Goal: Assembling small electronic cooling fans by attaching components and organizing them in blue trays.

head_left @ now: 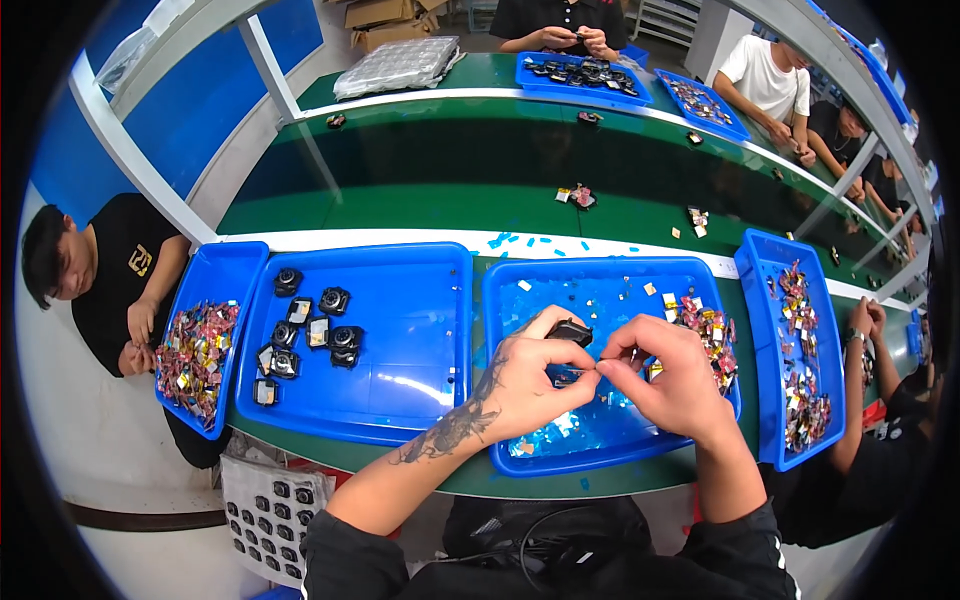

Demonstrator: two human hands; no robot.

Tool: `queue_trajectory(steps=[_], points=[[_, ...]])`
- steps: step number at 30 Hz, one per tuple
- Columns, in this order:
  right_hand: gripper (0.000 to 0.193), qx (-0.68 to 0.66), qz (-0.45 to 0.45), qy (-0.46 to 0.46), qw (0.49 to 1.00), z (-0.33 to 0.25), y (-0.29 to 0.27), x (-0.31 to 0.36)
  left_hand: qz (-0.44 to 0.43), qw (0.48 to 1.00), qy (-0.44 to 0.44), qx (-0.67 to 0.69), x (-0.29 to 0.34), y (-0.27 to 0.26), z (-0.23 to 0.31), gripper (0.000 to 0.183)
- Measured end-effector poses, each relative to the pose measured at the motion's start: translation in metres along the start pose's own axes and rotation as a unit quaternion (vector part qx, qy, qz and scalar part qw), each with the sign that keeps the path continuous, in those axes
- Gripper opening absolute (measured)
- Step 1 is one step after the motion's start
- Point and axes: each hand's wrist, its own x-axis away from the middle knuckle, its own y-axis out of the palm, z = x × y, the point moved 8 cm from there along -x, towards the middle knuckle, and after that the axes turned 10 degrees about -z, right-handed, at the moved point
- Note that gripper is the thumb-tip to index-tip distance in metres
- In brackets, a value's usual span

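Note:
Above the blue tray (610, 265) in front of me, both my hands meet with fingertips almost touching. My left hand (535, 375), with a tattooed forearm, is closed round a small black plastic housing (570, 332), partly hidden by the fingers. My right hand (665, 375) pinches thumb against forefinger beside my left thumb tip; what lies in the pinch is too small to make out. Small circuit boards (705, 335) with red and yellow parts are heaped at the tray's right side. Blue film scraps (555, 435) cover part of its bottom.
Several black camera-like housings (335, 300) sit in the left blue tray (410, 330). Narrower trays of circuit boards (195, 360) flank both sides. Beyond a white rail lies a green conveyor belt (400, 190) with scattered parts. Co-workers sit around; a metal frame post (140, 160) stands left.

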Motion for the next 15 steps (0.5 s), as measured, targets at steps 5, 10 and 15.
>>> queue_trajectory(steps=[5,10,15], points=[[0.013,0.044,0.026,-0.030,0.998,-0.006,0.002,-0.001,-0.012,0.999,-0.028,0.011,-0.001,0.002,-0.002,0.012],[0.015,0.114,0.108,-0.051,0.986,-0.012,0.004,0.005,0.022,0.997,-0.057,0.046,-0.001,-0.004,-0.012,0.011],[0.016,0.095,0.053,0.020,0.994,0.002,0.016,0.024,0.054,0.964,-0.151,0.210,0.002,-0.009,-0.033,0.010]])
